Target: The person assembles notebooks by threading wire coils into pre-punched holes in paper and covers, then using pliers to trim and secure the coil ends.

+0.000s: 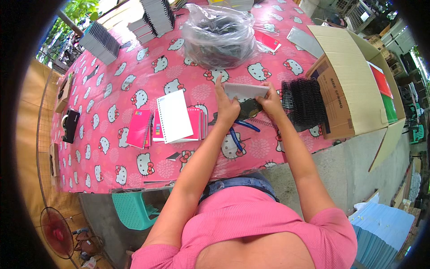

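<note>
Between my two hands is a small notepad with a pale upper face, held up over the table; a dark patch shows below it. My left hand closes on its left side, thumb raised along the edge. My right hand grips the right end, thumb on the face. Blue-handled pliers lie just below my hands. Black spiral binding coils are piled to the right. On the left, white hole-punched sheets rest across a stack of pink notebooks, beside a pink spiral notebook.
A clear plastic bag of dark material stands at the back. An open cardboard box borders the coils on the right. Bound notebook stacks sit far left, above a black tape dispenser. A green stool is below the table edge.
</note>
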Motion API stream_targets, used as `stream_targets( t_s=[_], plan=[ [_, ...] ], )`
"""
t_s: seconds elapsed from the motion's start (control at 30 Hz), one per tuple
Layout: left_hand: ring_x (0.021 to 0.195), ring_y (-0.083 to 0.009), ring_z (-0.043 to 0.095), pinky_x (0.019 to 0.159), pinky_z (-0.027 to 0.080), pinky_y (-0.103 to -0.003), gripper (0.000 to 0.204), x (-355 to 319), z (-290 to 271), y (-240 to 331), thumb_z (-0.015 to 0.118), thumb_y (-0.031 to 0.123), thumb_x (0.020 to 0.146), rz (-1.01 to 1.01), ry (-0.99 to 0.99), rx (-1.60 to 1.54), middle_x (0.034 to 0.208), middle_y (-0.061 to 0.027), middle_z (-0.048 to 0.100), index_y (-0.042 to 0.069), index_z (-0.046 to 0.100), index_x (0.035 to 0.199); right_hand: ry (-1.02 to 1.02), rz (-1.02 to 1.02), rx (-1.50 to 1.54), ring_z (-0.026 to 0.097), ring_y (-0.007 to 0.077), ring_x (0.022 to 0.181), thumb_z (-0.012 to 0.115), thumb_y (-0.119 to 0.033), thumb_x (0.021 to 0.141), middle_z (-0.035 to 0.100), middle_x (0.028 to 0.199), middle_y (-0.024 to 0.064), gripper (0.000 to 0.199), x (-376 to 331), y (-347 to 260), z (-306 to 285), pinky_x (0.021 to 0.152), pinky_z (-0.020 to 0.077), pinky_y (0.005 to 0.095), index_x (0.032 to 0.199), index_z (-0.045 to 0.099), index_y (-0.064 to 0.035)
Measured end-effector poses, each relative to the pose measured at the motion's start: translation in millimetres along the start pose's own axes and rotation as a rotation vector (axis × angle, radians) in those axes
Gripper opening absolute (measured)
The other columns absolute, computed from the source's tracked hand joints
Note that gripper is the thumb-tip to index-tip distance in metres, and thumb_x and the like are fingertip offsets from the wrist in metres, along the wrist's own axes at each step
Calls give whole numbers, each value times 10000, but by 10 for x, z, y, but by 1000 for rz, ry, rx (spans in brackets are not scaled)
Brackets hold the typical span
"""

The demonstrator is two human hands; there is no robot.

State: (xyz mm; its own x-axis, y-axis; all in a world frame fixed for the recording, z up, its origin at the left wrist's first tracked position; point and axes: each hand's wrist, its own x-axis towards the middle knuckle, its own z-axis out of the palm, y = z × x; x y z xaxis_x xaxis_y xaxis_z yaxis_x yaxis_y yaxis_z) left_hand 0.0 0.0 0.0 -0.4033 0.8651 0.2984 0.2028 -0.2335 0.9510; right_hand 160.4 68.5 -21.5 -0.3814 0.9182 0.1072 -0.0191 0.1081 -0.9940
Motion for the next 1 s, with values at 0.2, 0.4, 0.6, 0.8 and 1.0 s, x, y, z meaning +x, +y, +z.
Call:
stream_targets(
  t_s=[0.2, 0.4, 0.6, 0.8, 1.0],
  plan=[
    [1055, -365, 450, 910, 364, -404, 517, 52, 20, -67, 555, -55, 771, -23, 3, 294, 1099, -203, 469, 7, 376, 1252, 3, -73, -131, 497, 100, 826, 620, 36, 793, 513, 857, 6, 261, 66, -11, 12, 741, 418, 254, 981, 467, -60],
    [1042, -357, 473, 911, 359, -418, 377, 120, -7, -51, 526, -30, 831, -176, -39, 221, 1089, -218, 497, -42, 387, 1181, 62, -13, -181, 546, 122, 823, 630, 9, 789, 579, 876, 32, 224, 191, -19, 46, 741, 441, 272, 970, 510, -46],
    [1155, -250, 437, 1002, 350, -369, 550, -94, 80, 259, 653, 105, 830, -148, 112, -11, 1277, -146, 401, -18, 350, 1272, 373, 30, -172, 639, 223, 871, 646, -5, 684, 660, 933, 139, 344, 980, -76, -593, 772, 495, 340, 1023, 586, 2],
    [1047, -167, 491, 874, 428, -282, 509, -536, -388, 922, 653, 114, 835, -479, -319, -285, 1178, -158, 460, 44, 392, 1267, 709, 175, -697, 671, 329, 802, 594, 60, 609, 662, 866, 168, 236, 1382, -469, -1113, 664, 523, 420, 840, 634, 26],
    [1053, -130, 494, 879, 426, -260, 433, -699, -685, 1137, 628, 113, 864, -636, -291, -399, 1131, -97, 480, 45, 425, 1240, 510, 545, -347, 620, 298, 635, 610, 120, 616, 622, 783, 177, 241, 1726, -363, -944, 432, 475, 417, 853, 614, 75]
  ],
)
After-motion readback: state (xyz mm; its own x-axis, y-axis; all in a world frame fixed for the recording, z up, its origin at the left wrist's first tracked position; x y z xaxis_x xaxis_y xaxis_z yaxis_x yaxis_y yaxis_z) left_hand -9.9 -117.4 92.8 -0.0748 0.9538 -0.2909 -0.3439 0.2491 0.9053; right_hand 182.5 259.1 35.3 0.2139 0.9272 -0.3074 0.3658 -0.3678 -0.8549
